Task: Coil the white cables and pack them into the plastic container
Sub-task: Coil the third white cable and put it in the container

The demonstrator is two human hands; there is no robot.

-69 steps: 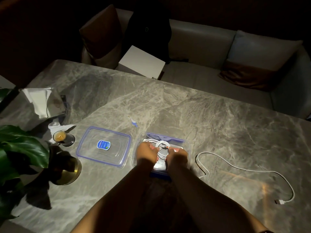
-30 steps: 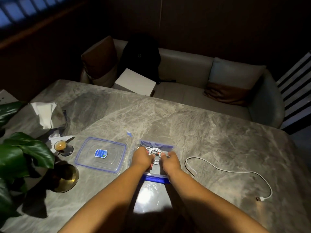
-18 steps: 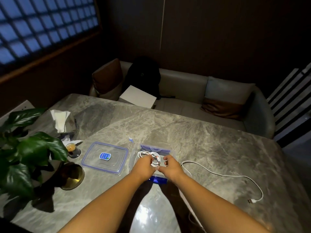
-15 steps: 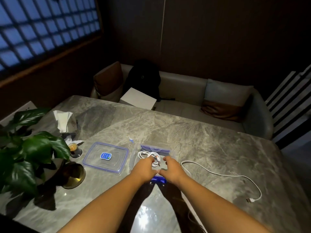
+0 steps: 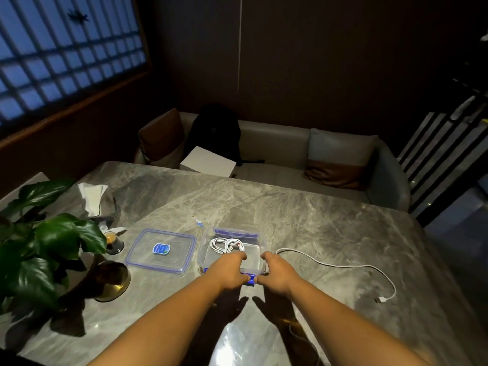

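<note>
White, coiled and let go: leaves the bundled cable [image 5: 226, 245] in the far half of the clear blue-clipped plastic container [image 5: 252, 253]. Draws left hand [image 5: 229, 273] and right hand [image 5: 277, 272] back to its near rim, fingers loosely bent, seemingly gripping nothing. Still needs the loose white cable [image 5: 343, 266] lying to the right. Cannot read the blue label [image 5: 161, 248] on the transparent lid [image 5: 142, 256], left.

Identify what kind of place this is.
Probably a home living or dining room, dimly lit: a marble table, a cushioned sofa behind it, and a potted plant on the table's left side.
</note>
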